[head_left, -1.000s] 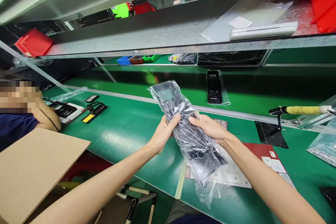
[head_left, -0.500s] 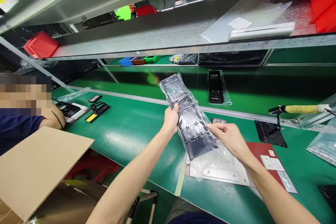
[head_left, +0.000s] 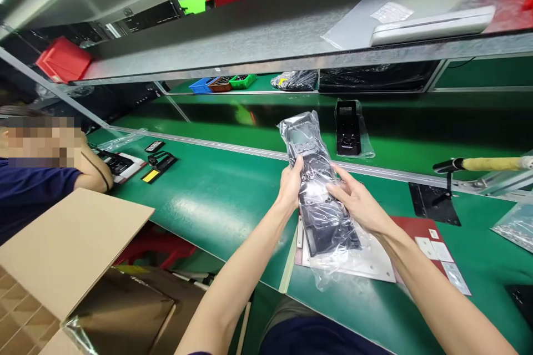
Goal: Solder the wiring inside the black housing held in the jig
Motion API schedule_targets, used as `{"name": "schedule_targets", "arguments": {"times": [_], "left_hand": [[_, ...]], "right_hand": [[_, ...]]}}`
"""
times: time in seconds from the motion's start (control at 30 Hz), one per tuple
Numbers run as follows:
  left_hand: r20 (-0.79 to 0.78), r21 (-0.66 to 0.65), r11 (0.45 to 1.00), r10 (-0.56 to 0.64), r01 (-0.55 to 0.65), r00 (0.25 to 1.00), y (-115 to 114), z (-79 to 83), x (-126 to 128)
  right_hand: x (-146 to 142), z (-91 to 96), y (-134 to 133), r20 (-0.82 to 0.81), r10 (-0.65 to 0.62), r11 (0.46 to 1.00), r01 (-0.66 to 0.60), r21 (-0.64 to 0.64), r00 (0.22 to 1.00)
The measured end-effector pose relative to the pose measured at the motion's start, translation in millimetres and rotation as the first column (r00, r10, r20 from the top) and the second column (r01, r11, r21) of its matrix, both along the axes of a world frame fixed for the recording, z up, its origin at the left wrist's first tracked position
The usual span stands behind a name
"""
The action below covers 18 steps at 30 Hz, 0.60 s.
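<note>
A long black plastic housing in a clear plastic bag (head_left: 327,213) is held tilted above the bench in both hands. My left hand (head_left: 291,182) grips its left edge, thumb on top and the other fingers mostly hidden beneath. My right hand (head_left: 358,198) is closed on the right edge at mid-length, with its thumb over the film. Loose film hangs from the lower end. Below lies a white metal plate (head_left: 377,267) on a dark red board (head_left: 410,226), partly covered by the bag and my right arm.
Another bagged black housing (head_left: 348,128) lies behind the bench rail. To the right are a yellow-wrapped tool handle (head_left: 491,164) and a black plate (head_left: 431,202). A cardboard box (head_left: 79,244) with its flap up stands front left, beside a seated co-worker (head_left: 37,183). A metal shelf (head_left: 208,50) runs overhead.
The bagged housing has moved right and turned slightly more upright. My right hand has gone from pinching near its lower right edge to gripping higher up. My left hand has moved right with it.
</note>
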<state>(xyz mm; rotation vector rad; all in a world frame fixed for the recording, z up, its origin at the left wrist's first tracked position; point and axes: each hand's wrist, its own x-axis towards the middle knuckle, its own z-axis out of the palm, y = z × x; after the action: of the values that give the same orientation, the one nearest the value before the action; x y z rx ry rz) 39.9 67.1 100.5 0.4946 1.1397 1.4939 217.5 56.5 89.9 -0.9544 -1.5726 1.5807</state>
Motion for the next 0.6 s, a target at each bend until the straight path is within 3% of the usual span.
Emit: {"name": "schedule_targets", "arguments": {"times": [0.1, 0.2, 0.27, 0.4, 0.53, 0.6], "left_hand": [[0.012, 0.043, 0.998, 0.037, -0.038, 0.999, 12.0, 6.5, -12.7], [0.016, 0.058, 0.997, 0.054, -0.055, 0.998, 19.3, 10.9, -20.7], [0.009, 0.050, 0.997, 0.060, -0.060, 0.998, 16.7, 11.9, -18.9], [-0.016, 0.058, 0.997, 0.057, -0.056, 0.998, 0.2, 12.5, -2.8], [0.051, 0.028, 0.995, 0.090, -0.091, 0.995, -7.5, 17.8, 3.6], [0.088, 0.003, 0.989, 0.146, -0.146, 0.985, -5.1, 21.6, -3.8]], "right_hand": [[3.0, -6.3, -6.5, 0.003, 0.008, 1.000, -0.008, 0.006, 1.000], [1.4, 0.0, -16.7, -0.003, 0.012, 1.000, -0.012, -0.006, 1.000], [-3.8, 10.0, -21.1, 0.032, 0.001, 1.000, -0.002, 0.009, 0.999], [-20.0, 25.9, -10.2, 0.111, -0.027, 0.987, 0.009, 0.163, 0.993], [-21.2, 23.4, 10.4, 0.125, -0.029, 0.984, 0.007, 0.178, 0.992], [-8.3, 21.2, 5.6, 0.140, -0.107, 0.968, 0.071, 0.240, 0.984]]}}
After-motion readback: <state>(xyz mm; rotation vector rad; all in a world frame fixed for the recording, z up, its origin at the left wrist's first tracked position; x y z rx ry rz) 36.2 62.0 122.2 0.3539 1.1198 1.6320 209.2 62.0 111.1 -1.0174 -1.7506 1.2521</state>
